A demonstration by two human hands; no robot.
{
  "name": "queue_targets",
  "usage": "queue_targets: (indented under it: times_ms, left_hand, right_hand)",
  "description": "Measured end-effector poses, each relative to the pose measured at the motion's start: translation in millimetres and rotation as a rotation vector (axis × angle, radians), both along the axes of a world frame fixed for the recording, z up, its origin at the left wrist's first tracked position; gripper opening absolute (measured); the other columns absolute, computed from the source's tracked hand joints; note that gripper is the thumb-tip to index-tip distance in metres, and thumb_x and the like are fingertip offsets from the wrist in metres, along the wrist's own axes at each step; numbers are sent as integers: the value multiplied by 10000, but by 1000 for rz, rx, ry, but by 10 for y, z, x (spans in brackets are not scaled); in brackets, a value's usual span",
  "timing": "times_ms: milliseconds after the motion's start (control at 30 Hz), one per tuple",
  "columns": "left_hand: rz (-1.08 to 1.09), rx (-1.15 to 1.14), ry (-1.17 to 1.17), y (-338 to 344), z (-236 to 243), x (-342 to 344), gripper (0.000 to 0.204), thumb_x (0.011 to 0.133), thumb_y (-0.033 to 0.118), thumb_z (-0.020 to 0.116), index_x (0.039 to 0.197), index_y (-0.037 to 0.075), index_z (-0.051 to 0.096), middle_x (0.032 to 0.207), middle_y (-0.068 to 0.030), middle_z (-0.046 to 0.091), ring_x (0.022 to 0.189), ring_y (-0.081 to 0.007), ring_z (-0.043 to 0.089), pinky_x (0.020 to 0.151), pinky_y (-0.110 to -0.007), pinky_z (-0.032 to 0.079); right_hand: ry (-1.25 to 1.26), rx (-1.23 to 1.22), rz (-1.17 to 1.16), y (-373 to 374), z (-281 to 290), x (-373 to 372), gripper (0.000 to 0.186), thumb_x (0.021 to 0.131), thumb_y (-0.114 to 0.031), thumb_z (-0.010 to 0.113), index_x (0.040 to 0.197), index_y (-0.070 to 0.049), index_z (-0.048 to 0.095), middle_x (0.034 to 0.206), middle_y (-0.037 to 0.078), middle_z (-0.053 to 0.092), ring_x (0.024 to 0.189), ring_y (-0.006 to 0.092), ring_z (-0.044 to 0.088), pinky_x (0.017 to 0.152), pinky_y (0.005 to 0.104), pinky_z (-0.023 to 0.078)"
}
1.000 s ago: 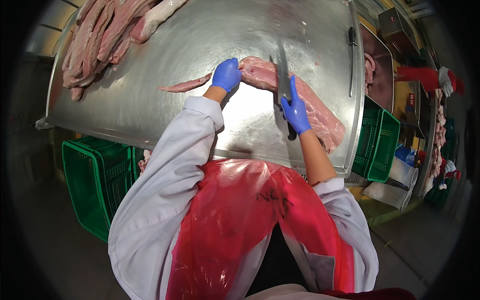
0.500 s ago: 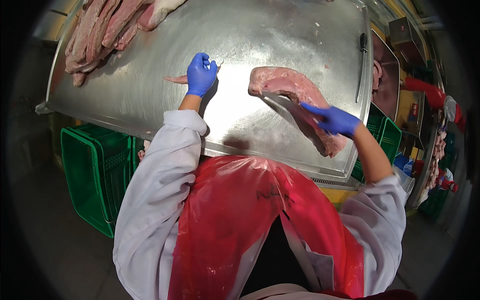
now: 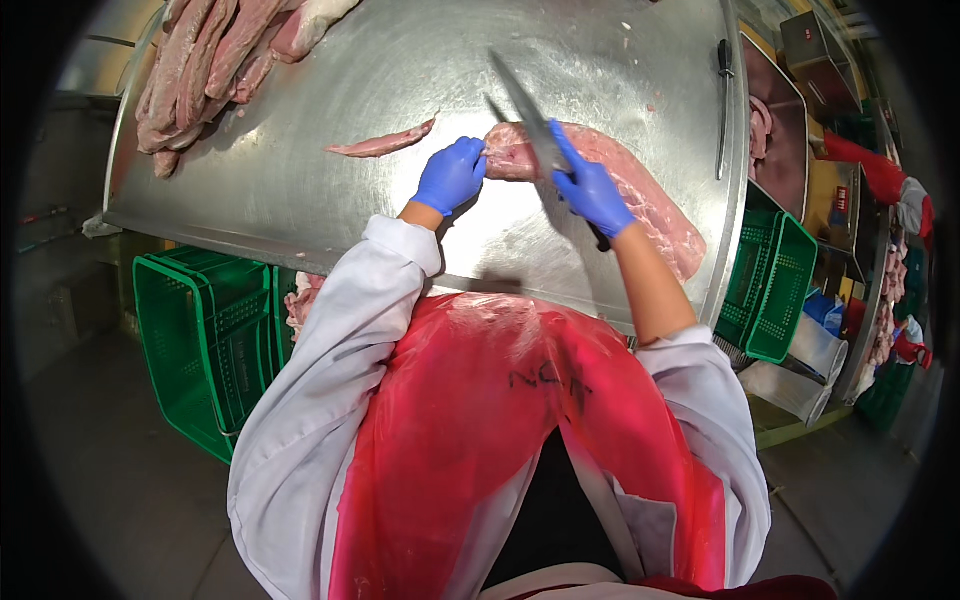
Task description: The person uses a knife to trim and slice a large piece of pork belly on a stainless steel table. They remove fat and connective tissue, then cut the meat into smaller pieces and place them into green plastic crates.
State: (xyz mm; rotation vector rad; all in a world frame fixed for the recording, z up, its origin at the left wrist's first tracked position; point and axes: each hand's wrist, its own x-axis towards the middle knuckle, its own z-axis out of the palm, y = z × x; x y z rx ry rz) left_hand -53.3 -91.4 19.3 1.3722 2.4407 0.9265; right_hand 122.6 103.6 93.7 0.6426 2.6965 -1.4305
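A long pink piece of meat (image 3: 650, 210) lies across the steel table (image 3: 280, 200). My left hand (image 3: 452, 178), in a blue glove, is closed on the meat's left end. My right hand (image 3: 592, 190), also gloved, grips a long knife (image 3: 516, 86) over the meat, blade pointing away to the upper left, index finger laid along it. A thin loose strip of meat (image 3: 375, 145) lies left of my left hand.
A pile of meat (image 3: 195, 75) fills the back left. A knife (image 3: 723, 110) lies along the table's right edge, beside a bin (image 3: 784, 98) with meat. Green crates (image 3: 175, 350) stand low on both sides. Another worker's red-sleeved arm (image 3: 870, 165) shows at far right.
Since half a second ago my left hand has moved right and closed on the meat's end. My right hand has lifted the knife and swung its tip away from me; the meat has shifted slightly.
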Motion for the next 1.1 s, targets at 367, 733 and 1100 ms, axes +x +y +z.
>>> queue_targets:
  times_ms: [367,733,1100]
  left_hand:
    - [58,-183,-83,-151,84,31,234,993,221,512,1152,95,629,1109,-184,672,1009,-364,663,878,-478,523]
    - [74,-20,-11,-405,74,-128,186,942,203,567,1061,75,632,1029,-178,684,902,-399,671,791,-488,539]
    - [53,303,-8,-578,416,18,154,935,139,638,1048,37,619,893,-162,680,786,-331,688,719,-405,551]
  right_hand:
    - [-295,112,467,97,336,345,692,957,-118,558,1587,-259,310,1473,210,504,1142,366,649,978,434,505]
    - [-217,165,346,-610,-360,-12,754,980,-209,504,1619,-279,110,938,304,685,806,468,680,784,529,539]
    - [-255,99,352,-944,-381,-149,664,1004,-308,477,1604,-285,192,987,298,684,856,464,679,825,529,528]
